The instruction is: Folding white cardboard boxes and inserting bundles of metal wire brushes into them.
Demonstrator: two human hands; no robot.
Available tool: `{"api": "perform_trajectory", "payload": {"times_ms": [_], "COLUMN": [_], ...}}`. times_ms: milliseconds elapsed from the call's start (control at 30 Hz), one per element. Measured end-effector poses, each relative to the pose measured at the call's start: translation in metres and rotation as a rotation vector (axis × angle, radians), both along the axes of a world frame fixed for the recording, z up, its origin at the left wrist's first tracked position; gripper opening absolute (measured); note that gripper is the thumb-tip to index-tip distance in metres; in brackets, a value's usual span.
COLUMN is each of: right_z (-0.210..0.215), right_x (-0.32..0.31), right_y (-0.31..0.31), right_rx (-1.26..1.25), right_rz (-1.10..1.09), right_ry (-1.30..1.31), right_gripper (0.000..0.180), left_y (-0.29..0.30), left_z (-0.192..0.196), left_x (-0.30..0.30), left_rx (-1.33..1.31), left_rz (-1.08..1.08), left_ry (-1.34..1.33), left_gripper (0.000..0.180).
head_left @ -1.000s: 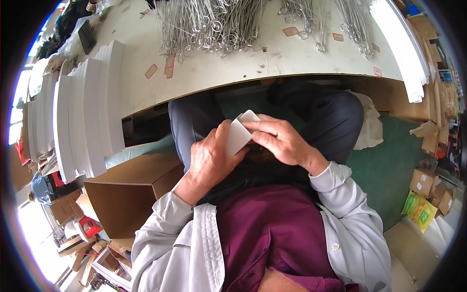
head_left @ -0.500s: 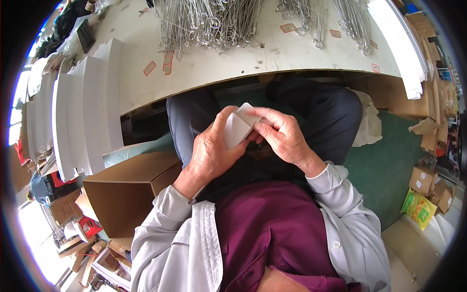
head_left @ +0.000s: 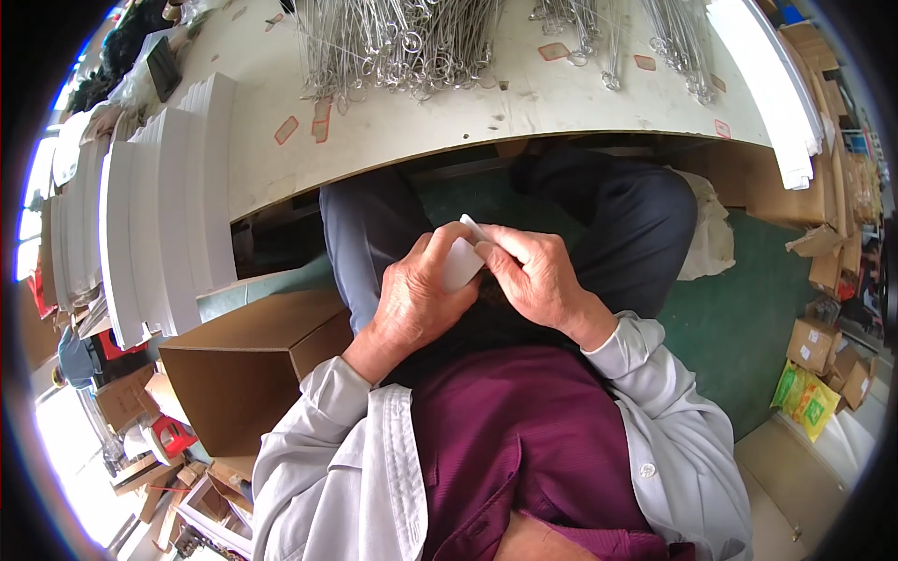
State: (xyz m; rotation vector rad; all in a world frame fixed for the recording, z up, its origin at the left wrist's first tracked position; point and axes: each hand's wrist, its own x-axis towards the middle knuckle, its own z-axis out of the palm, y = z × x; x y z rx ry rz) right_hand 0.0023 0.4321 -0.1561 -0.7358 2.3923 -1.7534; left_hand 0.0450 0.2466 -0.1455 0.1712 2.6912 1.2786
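A small white box (head_left: 459, 266) with a raised end flap, seemingly of thin card, is held in front of my lap. My left hand (head_left: 414, 292) is closed around its body, thumb and fingers on opposite sides. At the flap end, my right hand (head_left: 542, 279) pinches the box's edge between thumb and fingers. Parts of the box are hidden behind the fingers, so its inside and far end do not show.
A pale worktable (head_left: 412, 140) spans the far side, with a pile of looped metal wires (head_left: 402, 47) and smaller bunches. White stacked strips (head_left: 168, 215) stand at left, above an open cardboard box (head_left: 234, 374). More white strips (head_left: 762, 84) lie at the table's right end.
Both hands have tilted the white box, and less of its face shows. My right fingers have moved from over its open end to a pinch at the edge.
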Motion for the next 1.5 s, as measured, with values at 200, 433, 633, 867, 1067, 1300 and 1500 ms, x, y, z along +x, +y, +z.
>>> {"api": "perform_trajectory", "payload": {"times_ms": [200, 433, 633, 867, 1067, 1300, 1500], "right_z": [-0.005, -0.001, -0.012, -0.005, -0.007, -0.012, -0.015], "right_x": [0.007, 0.008, 0.011, 0.003, -0.003, 0.009, 0.015], "right_y": [-0.007, -0.016, -0.021, -0.013, -0.008, -0.019, -0.013], "right_rx": [-0.077, -0.074, -0.195, -0.234, -0.343, -0.085, -0.080], "right_rz": [-0.052, -0.094, -0.141, -0.130, -0.129, -0.208, -0.141], "right_ry": [-0.024, -0.308, -0.440, -0.616, -0.804, -0.138, -0.037], "right_gripper": [0.027, 0.020, 0.016, 0.014, 0.015, 0.016, 0.027], "left_y": [0.004, 0.005, 0.009, 0.012, 0.013, 0.012, 0.010], "left_z": [0.010, -0.009, -0.011, -0.011, -0.013, -0.016, -0.012], "left_x": [0.002, 0.005, 0.007, 0.007, 0.010, 0.009, 0.010], "left_rx": [0.038, -0.119, -0.133, -0.145, -0.176, -0.180, -0.146], "left_rz": [0.110, 0.117, 0.139, 0.170, 0.151, 0.161, 0.163], "left_ry": [-0.089, 0.103, 0.169, 0.171, 0.225, 0.272, 0.234], "left_gripper": [0.069, 0.068, 0.060, 0.056, 0.053, 0.061, 0.062]}}
